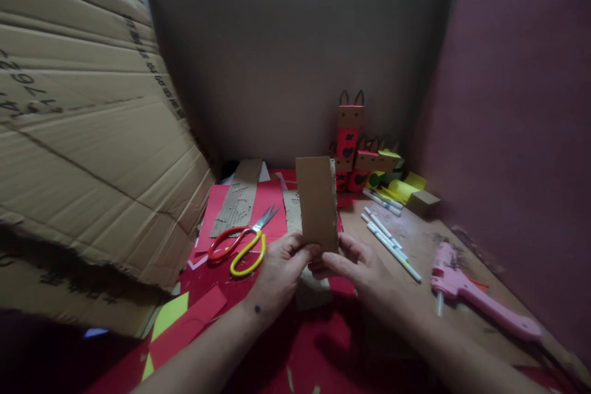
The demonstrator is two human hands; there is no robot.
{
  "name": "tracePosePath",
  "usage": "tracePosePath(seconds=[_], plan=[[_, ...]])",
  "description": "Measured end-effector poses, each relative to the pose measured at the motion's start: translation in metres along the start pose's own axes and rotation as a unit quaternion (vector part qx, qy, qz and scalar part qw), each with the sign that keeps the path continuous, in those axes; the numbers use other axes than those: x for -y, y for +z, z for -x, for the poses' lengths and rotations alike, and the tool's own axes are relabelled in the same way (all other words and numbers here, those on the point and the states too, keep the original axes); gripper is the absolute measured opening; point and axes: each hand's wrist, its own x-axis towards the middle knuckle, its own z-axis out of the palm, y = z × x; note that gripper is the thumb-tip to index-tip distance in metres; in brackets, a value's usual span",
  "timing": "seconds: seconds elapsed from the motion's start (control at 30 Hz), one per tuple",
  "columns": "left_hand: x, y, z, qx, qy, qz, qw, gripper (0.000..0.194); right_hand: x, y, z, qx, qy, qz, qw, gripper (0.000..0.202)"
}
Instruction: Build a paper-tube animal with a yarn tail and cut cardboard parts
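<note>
A rectangular piece of brown cardboard (317, 203) stands upright between my two hands. My left hand (287, 261) pinches its lower left edge, thumb in front. My right hand (357, 265) grips the bottom right corner, its thumb and fingers pressed together there. Its right edge looks rough and torn. Behind and below it, another cardboard strip (292, 209) lies on the red surface, partly hidden. Scissors (249, 243) with one red and one yellow handle lie open just left of my left hand, over red paper (268, 200).
White markers (390, 243) and a pink glue gun (480, 298) lie on a board at the right. Paper animal figures (349, 135) stand at the back. A large cardboard sheet (92, 123) leans at the left, near red and yellow paper (184, 326).
</note>
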Motion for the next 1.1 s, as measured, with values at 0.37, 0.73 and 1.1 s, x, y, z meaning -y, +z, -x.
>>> tracePosePath(seconds=[0.37,0.73,1.1], plan=[[0.003,-0.005,-0.001,-0.005,0.068,-0.164,0.984,0.013,0.005,0.012,-0.002,-0.038,-0.005,0.038,0.999,0.018],[0.001,-0.005,-0.003,-0.041,-0.007,-0.067,0.997,0.017,0.002,0.014,-0.002,-0.02,-0.015,0.073,0.997,0.023],[-0.003,-0.001,-0.003,0.016,-0.056,-0.007,0.998,0.006,0.002,0.014,-0.004,-0.012,0.015,0.05,0.999,0.024]])
